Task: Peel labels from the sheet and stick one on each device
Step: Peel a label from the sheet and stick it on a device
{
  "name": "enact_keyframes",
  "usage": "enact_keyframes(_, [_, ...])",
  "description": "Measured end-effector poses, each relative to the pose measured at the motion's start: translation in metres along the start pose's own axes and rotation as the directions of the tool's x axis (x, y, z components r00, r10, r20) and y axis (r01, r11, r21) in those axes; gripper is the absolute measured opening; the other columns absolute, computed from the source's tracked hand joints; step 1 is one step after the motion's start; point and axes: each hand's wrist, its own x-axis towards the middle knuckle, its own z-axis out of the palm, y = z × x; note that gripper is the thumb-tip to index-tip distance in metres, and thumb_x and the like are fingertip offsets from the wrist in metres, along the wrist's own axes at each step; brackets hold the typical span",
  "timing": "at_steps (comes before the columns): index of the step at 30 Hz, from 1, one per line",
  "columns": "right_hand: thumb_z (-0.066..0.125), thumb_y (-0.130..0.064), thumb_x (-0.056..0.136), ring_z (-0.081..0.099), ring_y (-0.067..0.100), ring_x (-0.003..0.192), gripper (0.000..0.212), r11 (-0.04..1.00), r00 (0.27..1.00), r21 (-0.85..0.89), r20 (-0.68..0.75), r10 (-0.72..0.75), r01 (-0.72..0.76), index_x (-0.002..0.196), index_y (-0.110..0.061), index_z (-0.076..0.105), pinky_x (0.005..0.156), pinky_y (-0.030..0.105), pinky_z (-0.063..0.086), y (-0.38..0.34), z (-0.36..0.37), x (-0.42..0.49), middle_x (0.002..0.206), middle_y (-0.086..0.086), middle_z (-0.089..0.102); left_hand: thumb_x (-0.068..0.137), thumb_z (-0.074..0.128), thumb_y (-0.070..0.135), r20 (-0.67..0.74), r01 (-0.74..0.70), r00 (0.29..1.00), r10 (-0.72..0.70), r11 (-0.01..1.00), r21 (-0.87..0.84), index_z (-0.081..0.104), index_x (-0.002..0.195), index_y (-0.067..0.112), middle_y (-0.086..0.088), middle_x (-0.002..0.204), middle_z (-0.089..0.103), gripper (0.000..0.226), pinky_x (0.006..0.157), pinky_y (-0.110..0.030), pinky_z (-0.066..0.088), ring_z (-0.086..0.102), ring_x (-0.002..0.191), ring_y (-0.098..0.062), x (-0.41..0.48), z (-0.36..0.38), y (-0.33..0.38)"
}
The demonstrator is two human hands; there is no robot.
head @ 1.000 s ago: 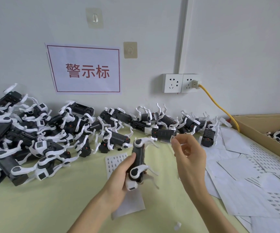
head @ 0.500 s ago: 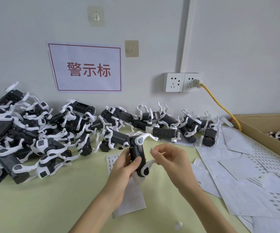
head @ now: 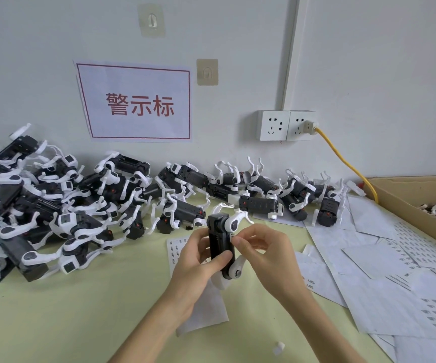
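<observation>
Illumination was bright, even and diffuse, with only soft shadows under the heap of black-and-white plastic devices (head: 80, 205). No glare appeared. Focus was sharp centrally; wide-angle distortion curved the white wall conduit (head: 291, 48).

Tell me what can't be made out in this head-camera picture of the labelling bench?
- The label itself: the right hand has its fingertips against the held device, hiding any sticker.
- The label sheet on the table: its print is too small to read, and the left hand covers part of it.
- The cardboard box: the right frame edge cuts it off, so its contents are mostly unseen.
</observation>
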Motion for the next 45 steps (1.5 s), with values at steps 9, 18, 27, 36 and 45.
enact_keyframes(9, [0.074,-0.014,0.091,0.069,0.005,0.064,0.022,1.0,1.0,-0.027,-0.005,0.011,-0.012,0.073,-0.024,0.068,0.057,0.009,0.04,-0.001,0.002,-0.002,0.061,-0.013,0.07,0.072,0.078,0.028,-0.042,0.011,0.999,-0.009,1.0,0.025,0.061,0.114,0.021,-0.003,0.107,0.075,0.046,0.096,-0.038,0.052,0.068,0.11,-0.017,0.0,0.002,-0.003])
enact_keyframes(18, [0.072,-0.014,0.092,0.07,0.007,0.066,0.017,0.999,0.999,-0.016,0.0,0.037,-0.037,0.075,-0.018,0.069,0.058,0.01,0.04,-0.002,0.004,-0.004,0.061,-0.006,0.072,0.08,0.082,0.014,-0.053,-0.008,0.999,0.01,0.999,0.048,0.059,0.112,0.015,0.002,0.101,0.075,0.039,0.076,-0.014,0.05,0.069,0.106,-0.011,-0.001,0.002,-0.004])
enact_keyframes(27, [0.075,-0.017,0.09,0.07,0.015,0.087,0.019,0.991,0.993,0.064,0.021,0.113,-0.115,0.071,-0.018,0.07,0.09,0.032,0.052,0.002,0.006,-0.002,0.067,-0.001,0.074,0.071,0.077,0.02,-0.056,-0.041,0.997,0.043,0.999,0.033,0.057,0.112,0.015,0.001,0.104,0.074,0.046,0.08,-0.017,0.053,0.07,0.104,-0.01,-0.002,0.003,-0.003])
enact_keyframes(36, [0.078,-0.017,0.088,0.064,0.011,0.075,0.008,0.932,0.972,0.286,0.147,0.185,-0.221,0.085,-0.013,0.072,0.066,0.012,0.047,0.004,-0.003,0.004,0.082,-0.001,0.072,0.094,0.07,0.003,0.037,0.029,0.999,-0.025,0.995,-0.095,0.065,0.12,0.016,-0.005,0.115,0.076,0.03,0.093,-0.035,0.056,0.074,0.107,-0.022,-0.003,0.003,0.001])
enact_keyframes(45, [0.079,-0.015,0.085,0.055,0.015,0.059,0.021,0.908,0.97,0.371,0.21,0.122,-0.195,0.074,-0.011,0.062,0.058,0.019,0.044,0.006,-0.008,0.006,0.068,0.003,0.06,0.084,0.069,0.019,0.194,0.069,0.98,-0.044,0.99,-0.123,0.071,0.115,0.026,-0.009,0.116,0.075,0.031,0.086,-0.03,0.056,0.072,0.109,-0.025,-0.009,0.003,0.008])
